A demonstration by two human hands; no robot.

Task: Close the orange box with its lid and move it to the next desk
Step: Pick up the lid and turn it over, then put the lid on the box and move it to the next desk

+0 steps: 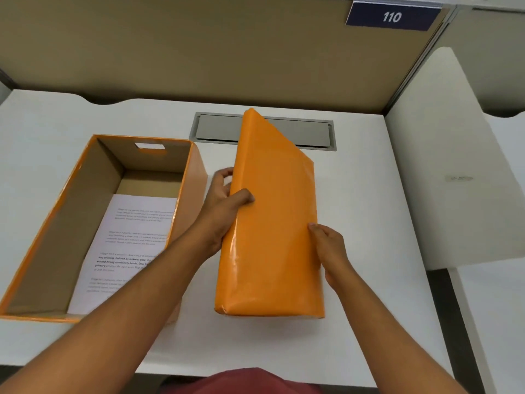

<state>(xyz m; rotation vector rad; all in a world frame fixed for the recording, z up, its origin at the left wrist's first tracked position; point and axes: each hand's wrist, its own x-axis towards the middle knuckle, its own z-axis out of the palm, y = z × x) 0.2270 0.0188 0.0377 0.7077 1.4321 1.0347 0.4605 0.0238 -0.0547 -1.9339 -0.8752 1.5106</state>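
An open orange box (pixel 196 177) with brown cardboard inside stands on the left of the white desk. Printed paper sheets (pixel 127 245) lie on its floor. To its right I hold the orange lid (pixel 272 223), raised off the desk and tilted, top face toward me. My left hand (pixel 224 203) grips the lid's left edge, thumb on top and fingers behind. My right hand (pixel 331 248) holds the lid's right edge lower down.
A grey cable hatch (pixel 216 127) is set into the desk (pixel 369 211) behind the lid. A tan partition (pixel 199 52) with a "110" sign (pixel 392 17) closes the back. A white divider panel (pixel 454 166) stands at the right, with another desk surface (pixel 500 308) beyond it.
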